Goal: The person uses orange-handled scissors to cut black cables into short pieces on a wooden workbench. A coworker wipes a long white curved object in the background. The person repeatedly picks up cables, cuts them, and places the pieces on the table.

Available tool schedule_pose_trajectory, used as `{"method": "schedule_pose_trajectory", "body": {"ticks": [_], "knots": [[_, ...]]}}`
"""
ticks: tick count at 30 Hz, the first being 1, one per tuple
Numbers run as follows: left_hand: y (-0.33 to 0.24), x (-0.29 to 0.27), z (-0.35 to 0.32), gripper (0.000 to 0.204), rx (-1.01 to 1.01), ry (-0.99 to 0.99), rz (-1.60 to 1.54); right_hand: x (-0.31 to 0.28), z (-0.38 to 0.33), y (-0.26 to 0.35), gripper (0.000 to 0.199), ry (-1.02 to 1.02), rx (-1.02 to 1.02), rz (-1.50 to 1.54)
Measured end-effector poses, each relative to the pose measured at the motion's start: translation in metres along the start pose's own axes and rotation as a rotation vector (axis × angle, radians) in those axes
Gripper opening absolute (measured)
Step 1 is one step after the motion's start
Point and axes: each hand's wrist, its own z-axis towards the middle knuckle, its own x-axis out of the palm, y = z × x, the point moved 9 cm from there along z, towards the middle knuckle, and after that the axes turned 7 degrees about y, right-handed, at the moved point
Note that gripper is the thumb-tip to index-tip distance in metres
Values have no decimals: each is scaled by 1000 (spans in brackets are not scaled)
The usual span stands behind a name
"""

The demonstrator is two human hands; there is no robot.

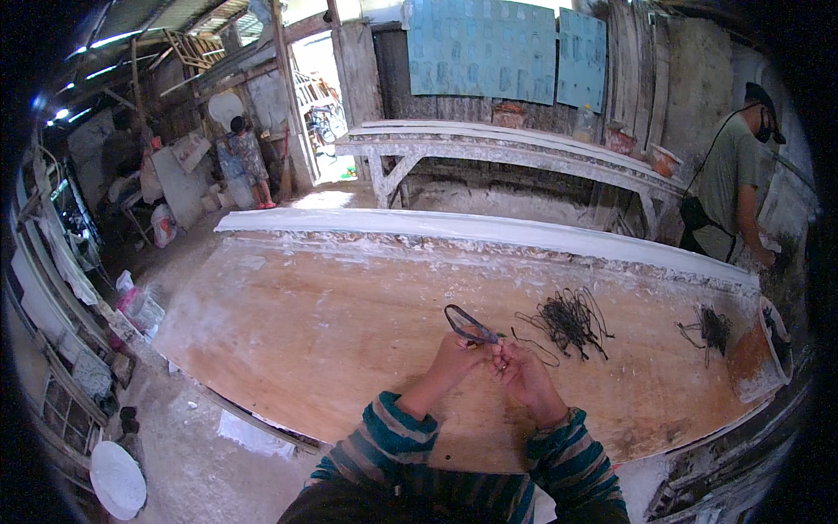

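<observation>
My left hand (457, 358) is closed around one end of a black cord loop (483, 334), which stands up above the fingers as a narrow oval. Against it, my right hand (522, 377) pinches at the loop's near end, the fingertips of both hands meeting; the exact grip there is too small to make out. A thin black cord trails to the right of my fingers. Just beyond my right hand lies a tangled pile of black cords (572, 321) on the wooden table (323, 323). Farther right sits a smaller bunch of black cords (713, 328).
A brown bucket (758, 354) with white smears lies at the table's right end. Along the far edge runs a long white strip (419, 229). Behind it stands a whitened bench (489, 144). One person (729, 175) works at far right; another (249, 162) stands at back left.
</observation>
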Motion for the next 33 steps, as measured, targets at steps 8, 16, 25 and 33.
{"method": "schedule_pose_trajectory", "body": {"ticks": [8,16,25,33], "knots": [[12,-15,4,8,60,-65,51,0,0,1,9,-29,3,-80],[30,-17,-1,16,-250,-65,-125,40,-30,55,10,-146,-756,-1315],[23,-12,-5,11,-297,11,-45,64,-30,53,14,36,-773,-1454],[15,-14,-3,19,-283,4,39,55,-30,50,9,-21,-764,-1427]]}}
